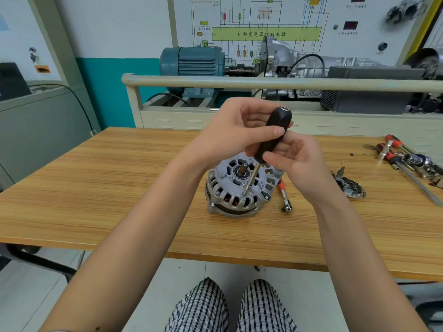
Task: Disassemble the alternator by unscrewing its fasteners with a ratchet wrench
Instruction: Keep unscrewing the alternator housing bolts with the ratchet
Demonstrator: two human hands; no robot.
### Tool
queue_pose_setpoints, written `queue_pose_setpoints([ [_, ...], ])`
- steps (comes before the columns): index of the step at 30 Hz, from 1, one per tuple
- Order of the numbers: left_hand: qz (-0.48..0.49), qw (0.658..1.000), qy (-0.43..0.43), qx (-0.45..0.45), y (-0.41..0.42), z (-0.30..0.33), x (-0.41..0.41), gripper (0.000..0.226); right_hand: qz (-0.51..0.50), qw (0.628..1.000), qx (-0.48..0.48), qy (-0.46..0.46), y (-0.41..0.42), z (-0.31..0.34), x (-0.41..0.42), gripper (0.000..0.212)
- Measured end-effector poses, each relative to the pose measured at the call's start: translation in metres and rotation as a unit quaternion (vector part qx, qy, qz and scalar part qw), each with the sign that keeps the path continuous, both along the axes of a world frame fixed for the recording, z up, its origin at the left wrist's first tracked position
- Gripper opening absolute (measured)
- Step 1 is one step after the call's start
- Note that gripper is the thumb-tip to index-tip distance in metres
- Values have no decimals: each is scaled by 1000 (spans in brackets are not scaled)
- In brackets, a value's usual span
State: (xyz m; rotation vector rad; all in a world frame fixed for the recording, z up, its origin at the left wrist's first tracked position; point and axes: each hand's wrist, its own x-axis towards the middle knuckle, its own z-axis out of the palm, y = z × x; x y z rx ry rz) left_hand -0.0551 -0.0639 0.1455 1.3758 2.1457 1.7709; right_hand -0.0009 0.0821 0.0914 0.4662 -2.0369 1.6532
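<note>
A silver alternator (236, 190) stands on the wooden table (119, 188) with its shaft pointing up. A black-handled driver (273, 134) rises from it at a tilt, and its metal shank ends in a socket on a fastener on the alternator's top face. My left hand (237, 131) curls round the upper handle from the left. My right hand (294, 161) grips the lower handle from the right, thumb across the front. A ratchet wrench with a red-and-black grip (285, 197) lies on the table just right of the alternator, partly hidden by my right hand.
A removed alternator part (351, 184) lies on the table to the right. Several red-handled tools and sockets (412, 161) are scattered at the far right. Behind the table stands a training rig with a blue motor (191, 62) and a rail (263, 81).
</note>
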Motion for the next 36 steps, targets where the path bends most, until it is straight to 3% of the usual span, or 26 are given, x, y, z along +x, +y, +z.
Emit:
queue_pose_setpoints([
  [3,69,997,37,19,3,3,2,33,20,1000,4,-19,-2,0,2,30],
  [8,124,985,116,22,13,0,8,39,-78,997,-8,17,-10,-3,-4,27],
  [14,10,1000,25,-15,0,5,-3,46,-24,999,-29,-5,-2,-5,-4,30],
  [18,26,999,40,-16,1,6,-2,37,-2,999,-17,-31,-2,-4,-3,25],
  [22,71,994,79,-21,6,8,3,38,-104,993,23,-46,-7,-6,-4,44],
  [27,78,991,99,-52,6,8,2,38,-126,991,10,-36,-9,-8,-4,30],
  [31,7,999,18,-47,0,3,-1,31,-85,996,16,-39,-12,-8,-2,27],
  [36,82,996,26,-26,2,4,-1,34,-12,997,37,-67,-8,-9,2,27],
])
